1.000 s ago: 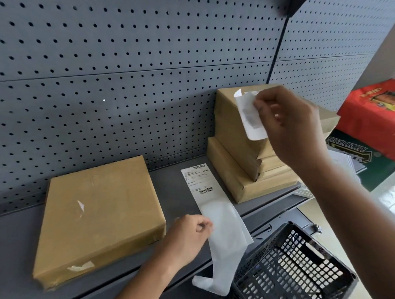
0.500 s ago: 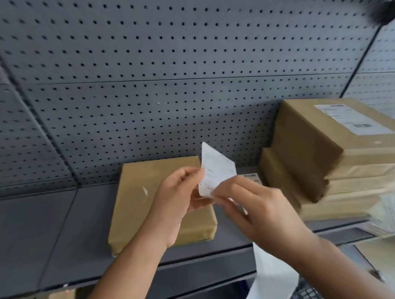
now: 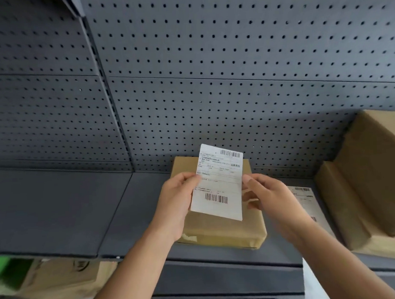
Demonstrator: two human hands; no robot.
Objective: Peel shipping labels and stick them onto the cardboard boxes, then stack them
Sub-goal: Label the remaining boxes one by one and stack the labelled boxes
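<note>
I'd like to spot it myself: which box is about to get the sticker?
Find the grey shelf under the pegboard wall. The flat brown box lies alone mid-shelf, directly behind the held label, unlike the stacked boxes at right.

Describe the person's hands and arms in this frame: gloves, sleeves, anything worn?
Both are bare. The left hand and right hand have no gloves, and no rings show on the fingers in view. Both forearms are uncovered from the wrists down to the bottom edge of the picture: no sleeves, no watch, no bands or markings. Any clothing higher up the arms is out of view.
</note>
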